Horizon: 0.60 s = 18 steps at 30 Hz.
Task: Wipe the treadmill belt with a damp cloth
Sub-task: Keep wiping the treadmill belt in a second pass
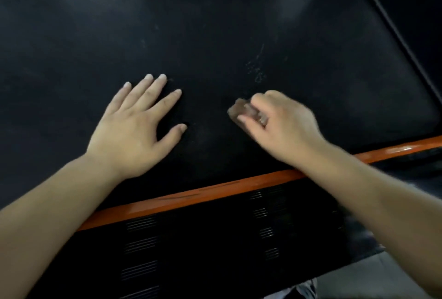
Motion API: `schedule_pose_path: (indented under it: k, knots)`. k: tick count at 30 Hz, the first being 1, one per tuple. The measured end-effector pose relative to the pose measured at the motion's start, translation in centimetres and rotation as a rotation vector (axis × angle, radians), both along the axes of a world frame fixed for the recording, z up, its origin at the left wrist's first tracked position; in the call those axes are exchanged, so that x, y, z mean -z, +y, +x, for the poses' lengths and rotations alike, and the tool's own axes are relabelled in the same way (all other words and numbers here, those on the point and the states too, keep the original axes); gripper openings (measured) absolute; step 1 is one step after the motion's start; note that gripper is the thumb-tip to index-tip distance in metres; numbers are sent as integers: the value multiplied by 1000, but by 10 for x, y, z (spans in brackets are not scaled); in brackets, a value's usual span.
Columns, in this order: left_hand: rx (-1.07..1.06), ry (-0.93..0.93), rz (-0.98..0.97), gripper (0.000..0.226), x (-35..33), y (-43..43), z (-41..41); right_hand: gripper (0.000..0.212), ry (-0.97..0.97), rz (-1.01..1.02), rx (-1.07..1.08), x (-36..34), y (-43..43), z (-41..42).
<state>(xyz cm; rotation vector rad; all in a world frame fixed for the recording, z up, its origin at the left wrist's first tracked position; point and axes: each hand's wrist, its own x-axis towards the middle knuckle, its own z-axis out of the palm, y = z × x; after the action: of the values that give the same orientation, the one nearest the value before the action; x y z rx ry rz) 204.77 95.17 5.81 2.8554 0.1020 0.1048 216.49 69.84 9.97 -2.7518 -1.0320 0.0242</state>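
The black treadmill belt (215, 35) fills most of the view. My left hand (136, 126) lies flat on it with fingers spread and straight. My right hand (279, 124) is to the right, its fingers curled round a small brownish wad, the cloth (239, 109), which it presses against the belt. Only the wad's left end shows past my fingers. Faint pale smudges (257, 71) mark the belt just beyond the cloth.
An orange side strip (215, 191) runs diagonally under my forearms along the belt's near edge. Below it is a black ribbed side rail (203, 239). A dark raised edge (394, 35) borders the belt at the right. Grey floor (373, 282) shows bottom right.
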Motion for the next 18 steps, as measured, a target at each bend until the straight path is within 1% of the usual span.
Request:
schedule_pose_path:
  k: [1, 3, 4, 5, 6, 8, 9, 11, 14, 15, 16, 17, 18]
  knots:
    - [-2, 6, 0, 72, 0, 1, -1, 25, -43, -38, 47, -3, -5, 14]
    - [-2, 13, 4, 72, -1, 0, 0, 24, -98, -73, 283, -10, -14, 39]
    - [-5, 11, 4, 72, -1, -1, 0, 24, -111, -61, 356, -10, -13, 39]
    - [-10, 9, 6, 72, -1, -1, 1, 23, -119, -38, 348, -7, -5, 30]
    - [-6, 9, 12, 72, -1, -1, 1, 23, -99, -33, 263, -3, 8, 13]
    - [10, 15, 31, 71, -1, 1, -1, 26, 23, -32, 25, -2, 29, -23]
    - [24, 17, 37, 72, 0, 2, -1, 28, 71, -49, -34, -5, 31, -28]
    - [54, 25, 36, 73, -1, 5, -2, 29, 77, -92, 37, -12, 16, -12]
    - [54, 14, 14, 72, 0, 10, -9, 25, 25, -80, 411, -17, -9, 2]
    - [58, 9, 1, 72, 1, 11, -11, 24, -3, -79, 495, -14, -6, -7]
    - [65, 12, -9, 71, 0, 11, -14, 24, -17, -91, 517, -9, 3, -20]
    - [65, 17, -14, 71, -1, 13, -15, 24, -6, -88, 483, -4, 14, -33]
    - [59, 18, -11, 71, -2, 15, -17, 23, 18, -78, 393, -3, 24, -46]
